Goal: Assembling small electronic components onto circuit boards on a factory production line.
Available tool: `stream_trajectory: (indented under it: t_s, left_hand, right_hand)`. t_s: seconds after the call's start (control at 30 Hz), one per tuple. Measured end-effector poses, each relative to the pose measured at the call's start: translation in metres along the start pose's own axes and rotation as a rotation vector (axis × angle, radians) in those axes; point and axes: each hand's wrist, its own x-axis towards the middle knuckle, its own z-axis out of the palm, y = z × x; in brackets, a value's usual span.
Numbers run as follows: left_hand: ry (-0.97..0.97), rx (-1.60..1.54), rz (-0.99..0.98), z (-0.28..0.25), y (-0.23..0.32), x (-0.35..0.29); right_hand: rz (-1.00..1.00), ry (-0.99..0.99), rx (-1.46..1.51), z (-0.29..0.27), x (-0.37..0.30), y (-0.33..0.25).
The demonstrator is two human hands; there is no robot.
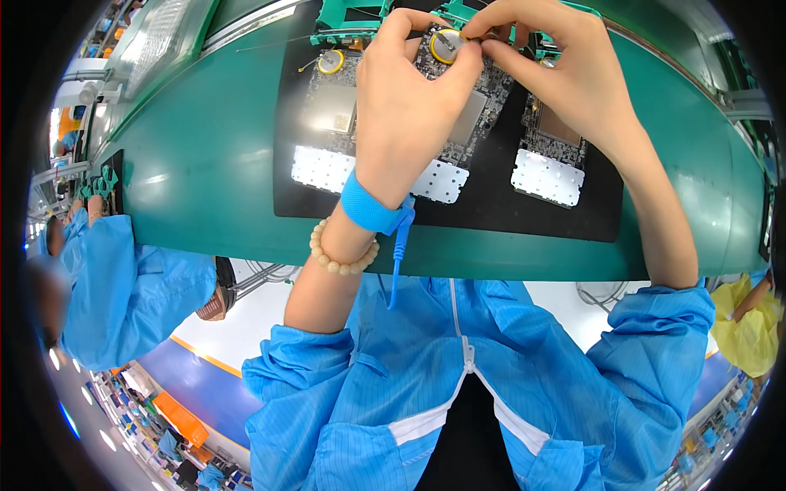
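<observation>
A middle circuit board (483, 102) with a yellow-rimmed coin cell (444, 47) lies slightly tilted on a black mat. My left hand (409, 102) is closed on this board's far end, thumb and forefinger on either side of the coin cell. My right hand (569, 69) is closed too, its fingertips pinched together at the cell's right edge. What they pinch is too small and hidden to make out. A left circuit board (327, 114) with its own coin cell (330, 61) lies partly behind my left hand. Below my right hand is a right circuit board (553, 147), its far end covered.
The black mat (524, 217) lies on a green table (205, 164). Green plastic frames (348, 16) stand at the far edge. A blue cord (399, 245) hangs from my left wrist strap (368, 206). A person in blue (123, 278) sits at the left; another in yellow (749, 323) is at the right.
</observation>
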Motion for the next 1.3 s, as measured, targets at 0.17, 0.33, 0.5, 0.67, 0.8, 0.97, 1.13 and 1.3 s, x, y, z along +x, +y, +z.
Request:
stream_trajectory:
  t_s: [0.17,0.33,0.5,0.67,0.8,0.97,1.13,1.3]
  left_hand:
    - [0.080,-0.085,-0.002,0.009,0.005,0.005]
    - [0.085,-0.043,0.014,0.005,0.002,0.006]
    - [-0.046,0.107,0.028,-0.012,-0.017,-0.003]
    - [-0.009,0.180,0.023,-0.010,0.008,-0.002]
    - [0.067,0.346,0.123,-0.010,0.004,0.011]
    - [0.048,0.676,0.269,-0.003,0.021,-0.016]
    - [-0.049,0.753,0.379,0.023,0.039,-0.041]
    - [-0.104,0.985,0.227,0.069,0.032,-0.029]
  right_hand:
    - [0.155,0.021,0.148,0.004,-0.001,0.002]
    - [-0.065,0.116,0.056,0.018,-0.002,0.016]
    - [0.074,-0.134,0.130,-0.003,0.010,0.013]
    - [0.122,0.151,-0.218,-0.073,0.088,0.110]
    - [0.133,0.084,-0.475,-0.048,0.142,0.161]
    - [0.239,0.046,-0.791,-0.036,0.148,0.165]
    - [0.359,-0.067,-0.638,-0.037,0.147,0.165]
    - [0.424,0.092,-0.809,-0.015,0.146,0.142]
